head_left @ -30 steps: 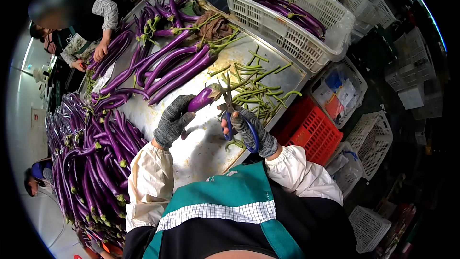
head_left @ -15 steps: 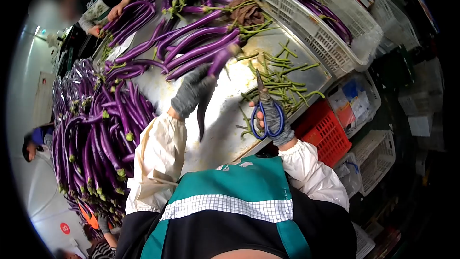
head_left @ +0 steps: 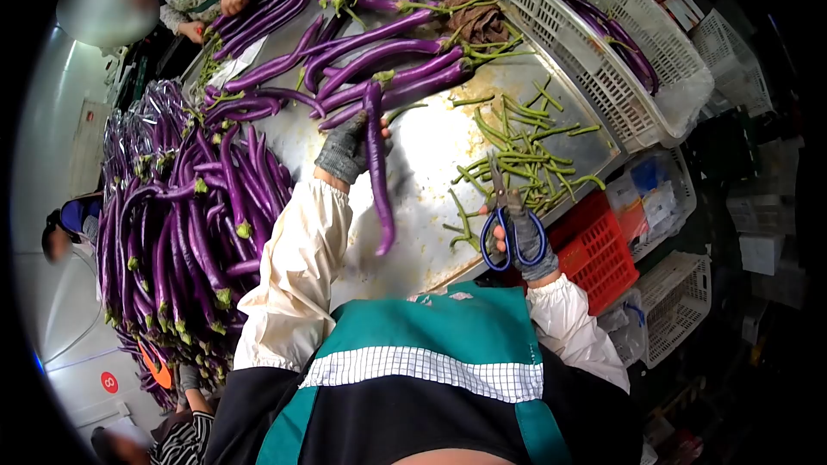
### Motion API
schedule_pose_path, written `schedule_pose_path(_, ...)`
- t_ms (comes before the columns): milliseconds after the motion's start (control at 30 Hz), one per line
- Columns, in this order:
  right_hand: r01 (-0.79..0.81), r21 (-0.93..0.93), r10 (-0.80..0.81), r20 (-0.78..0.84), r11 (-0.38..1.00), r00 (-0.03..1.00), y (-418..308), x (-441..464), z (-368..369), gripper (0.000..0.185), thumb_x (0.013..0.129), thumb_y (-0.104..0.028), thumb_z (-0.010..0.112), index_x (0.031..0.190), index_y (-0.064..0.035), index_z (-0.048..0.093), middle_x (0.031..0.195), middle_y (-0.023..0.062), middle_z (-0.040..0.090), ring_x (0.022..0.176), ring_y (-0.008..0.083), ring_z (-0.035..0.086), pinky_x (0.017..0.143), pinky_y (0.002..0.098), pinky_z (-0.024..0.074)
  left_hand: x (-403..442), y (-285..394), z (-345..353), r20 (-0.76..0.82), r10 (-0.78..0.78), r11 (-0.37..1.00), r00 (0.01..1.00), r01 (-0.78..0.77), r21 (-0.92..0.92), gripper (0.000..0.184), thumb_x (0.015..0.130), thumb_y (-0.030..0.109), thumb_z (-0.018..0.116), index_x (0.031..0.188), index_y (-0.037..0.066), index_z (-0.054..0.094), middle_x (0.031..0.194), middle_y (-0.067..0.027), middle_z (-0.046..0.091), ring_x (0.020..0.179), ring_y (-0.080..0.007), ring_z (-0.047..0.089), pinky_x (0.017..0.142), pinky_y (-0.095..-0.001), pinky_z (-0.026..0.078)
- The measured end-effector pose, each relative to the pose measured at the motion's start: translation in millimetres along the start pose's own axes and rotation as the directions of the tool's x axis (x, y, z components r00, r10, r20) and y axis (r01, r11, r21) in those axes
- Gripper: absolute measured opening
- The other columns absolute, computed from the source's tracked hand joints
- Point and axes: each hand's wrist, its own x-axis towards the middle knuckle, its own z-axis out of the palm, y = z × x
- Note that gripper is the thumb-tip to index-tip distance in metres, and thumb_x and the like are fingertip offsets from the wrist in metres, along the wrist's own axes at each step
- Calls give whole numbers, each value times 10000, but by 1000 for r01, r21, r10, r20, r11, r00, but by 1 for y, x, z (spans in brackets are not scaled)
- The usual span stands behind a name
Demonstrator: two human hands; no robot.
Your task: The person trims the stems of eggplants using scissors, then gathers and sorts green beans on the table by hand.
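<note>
My left hand (head_left: 345, 151), in a grey fingerless glove, grips a long purple eggplant (head_left: 377, 168) near its upper part; the eggplant hangs down over the metal table (head_left: 413, 250). Blue-handled scissors (head_left: 508, 237) are in my gloved right hand (head_left: 527, 241), their blades pointing up beside the cut green stems (head_left: 525, 159). Just beyond my left hand, several long eggplants (head_left: 388, 65) with stems lie on the table.
A large pile of eggplants (head_left: 181, 250) is at the left. A white crate (head_left: 573, 60) with eggplants stands at the upper right, a red crate (head_left: 599, 250) below it. A brown cloth (head_left: 476, 19) lies at the back. Co-workers are at the upper and lower left.
The eggplant in my left hand has swung upright, its whole length now showing. My right hand with the scissors has moved away from it, to the right. The view has shifted.
</note>
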Motion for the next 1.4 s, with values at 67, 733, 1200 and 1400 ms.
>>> schedule_pose_path(67,-11,25,9,75,1000,997,2,0,-7,542,870,-457,395,1076,38,477,554,-33,507,421,54,478,384,159,403,-4,8,18,-51,77,984,996,-67,166,218,812,287,572,926,113,508,678,-69,537,525,-186,521,434,-313,447)
schedule_pose_path(733,70,47,-72,39,996,997,3,-14,-8,580,830,-477,468,1082,45,462,586,-15,476,480,71,448,466,183,366,114,68,65,638,272,-882,720,-78,464,320,665,239,635,963,137,580,859,-127,591,810,-318,550,680,-399,457)
schedule_pose_path(1200,-178,-965,-665,-5,-192,747,-49,21,55,807,647,-636,558,1092,27,448,870,267,528,772,376,560,672,436,451,-40,10,115,861,101,-950,499,-209,232,313,636,119,566,947,82,550,857,-103,531,779,-297,521,583,-408,445)
schedule_pose_path(1400,-109,-978,-659,37,-178,751,-44,22,46,418,747,-203,541,1093,13,445,871,243,533,794,370,547,692,439,440,-61,-9,112,858,94,-927,505,-271,261,290,633,97,559,923,84,560,830,-100,532,762,-301,523,546,-404,446)
